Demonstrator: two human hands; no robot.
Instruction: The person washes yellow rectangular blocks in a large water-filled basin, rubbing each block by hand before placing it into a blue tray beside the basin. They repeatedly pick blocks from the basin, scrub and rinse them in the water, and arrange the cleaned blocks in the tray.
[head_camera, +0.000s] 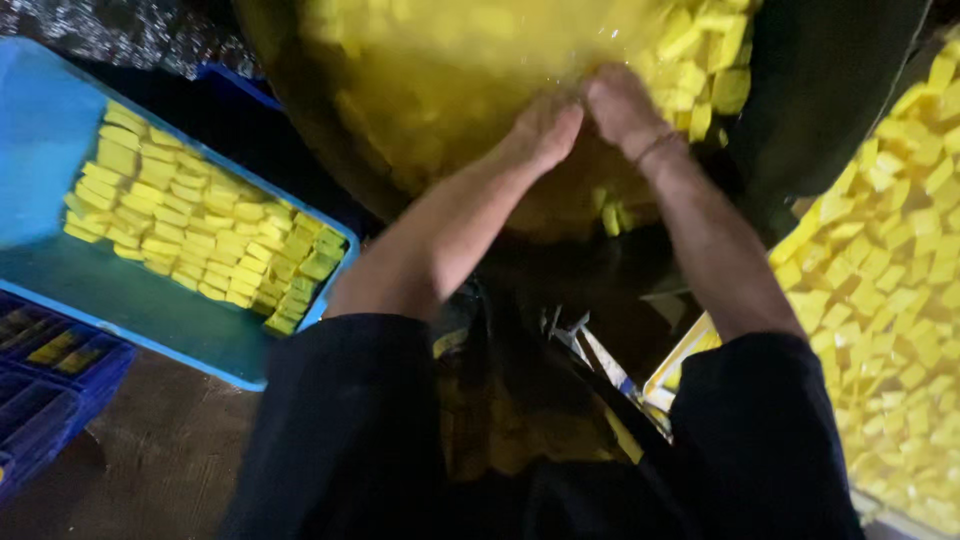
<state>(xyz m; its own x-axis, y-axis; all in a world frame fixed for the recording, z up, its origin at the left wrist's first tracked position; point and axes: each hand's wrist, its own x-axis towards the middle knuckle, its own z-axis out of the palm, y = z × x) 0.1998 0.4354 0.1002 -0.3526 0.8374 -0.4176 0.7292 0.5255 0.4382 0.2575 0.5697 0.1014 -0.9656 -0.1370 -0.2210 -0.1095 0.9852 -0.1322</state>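
A blue tray (60, 270) of stacked yellow blocks (200, 220) lay far left. The left hand (545, 130) and right hand (620, 105) met fingertip to fingertip, submerged in the basin's yellow liquid (450, 90); whether they gripped anything was unclear. Loose yellow blocks (705, 60) floated just right, nearer the right hand.

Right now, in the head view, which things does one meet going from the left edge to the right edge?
Dark blue crate → blue tray with rows of yellow blocks → left hand → right hand, both in the big yellow basin → heap of loose yellow blocks.
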